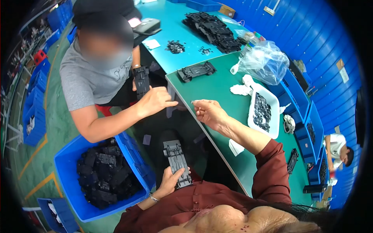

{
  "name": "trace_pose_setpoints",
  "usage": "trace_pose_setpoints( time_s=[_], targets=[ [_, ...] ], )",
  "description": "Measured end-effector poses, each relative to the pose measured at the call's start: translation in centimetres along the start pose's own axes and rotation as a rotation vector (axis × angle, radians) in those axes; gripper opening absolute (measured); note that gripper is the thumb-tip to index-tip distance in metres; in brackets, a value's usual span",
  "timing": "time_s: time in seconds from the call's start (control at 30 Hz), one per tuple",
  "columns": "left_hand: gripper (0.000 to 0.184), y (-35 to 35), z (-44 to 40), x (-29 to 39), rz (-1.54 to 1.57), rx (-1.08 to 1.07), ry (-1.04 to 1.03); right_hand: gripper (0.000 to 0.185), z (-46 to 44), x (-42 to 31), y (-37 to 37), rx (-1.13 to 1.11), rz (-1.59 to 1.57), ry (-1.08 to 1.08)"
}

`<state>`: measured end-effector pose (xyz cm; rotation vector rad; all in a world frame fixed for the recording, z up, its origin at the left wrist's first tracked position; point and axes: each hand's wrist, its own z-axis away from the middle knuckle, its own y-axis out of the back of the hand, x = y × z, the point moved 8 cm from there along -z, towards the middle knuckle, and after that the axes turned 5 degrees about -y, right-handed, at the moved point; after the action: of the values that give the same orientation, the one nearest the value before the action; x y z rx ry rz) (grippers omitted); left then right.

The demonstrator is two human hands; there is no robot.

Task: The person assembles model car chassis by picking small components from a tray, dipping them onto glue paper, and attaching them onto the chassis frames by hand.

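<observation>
A dark plastic toy-car chassis [173, 153] is gripped near its lower end by my left hand [171, 181], thumb across its face, below the table edge. My right hand [211, 114] is raised over the edge of the green table [221, 83], thumb and forefinger pinched on a small part [192, 101] too tiny to name. Facing me, a seated co-worker holds another black chassis [142, 81] in one hand. The co-worker's other hand [157, 101] reaches close to my right fingertips, without visible contact. A further chassis [196, 71] lies on the table.
A blue bin [64, 171] full of black chassis stands on the floor to my left. On the table are a white tray [276, 116] of small black parts, a clear plastic bag [264, 62] and a chassis pile [213, 31]. Blue bins [314, 128] line the right side.
</observation>
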<state>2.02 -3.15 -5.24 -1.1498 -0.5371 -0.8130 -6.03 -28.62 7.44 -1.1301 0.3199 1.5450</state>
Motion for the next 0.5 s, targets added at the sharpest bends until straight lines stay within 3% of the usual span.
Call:
trace_pose_setpoints(
  time_s=[0.27, 0.4, 0.5],
  targets=[
    [0.035, -3.2, 0.4, 6.6, -0.308, -0.04, -0.277, 0.01, 7.5, -0.8, 1.8, -0.074, -0.01, 0.07],
    [0.036, -5.9, -1.1, 11.3, -0.471, -0.115, -0.405, 0.012, 12.6, -1.7, 4.6, 0.005, -0.026, 0.116],
    [0.05, -10.1, -3.7, 15.4, -0.526, -0.227, -0.467, 0.012, 16.3, -3.0, 7.0, 0.027, -0.115, 0.261]
  ],
)
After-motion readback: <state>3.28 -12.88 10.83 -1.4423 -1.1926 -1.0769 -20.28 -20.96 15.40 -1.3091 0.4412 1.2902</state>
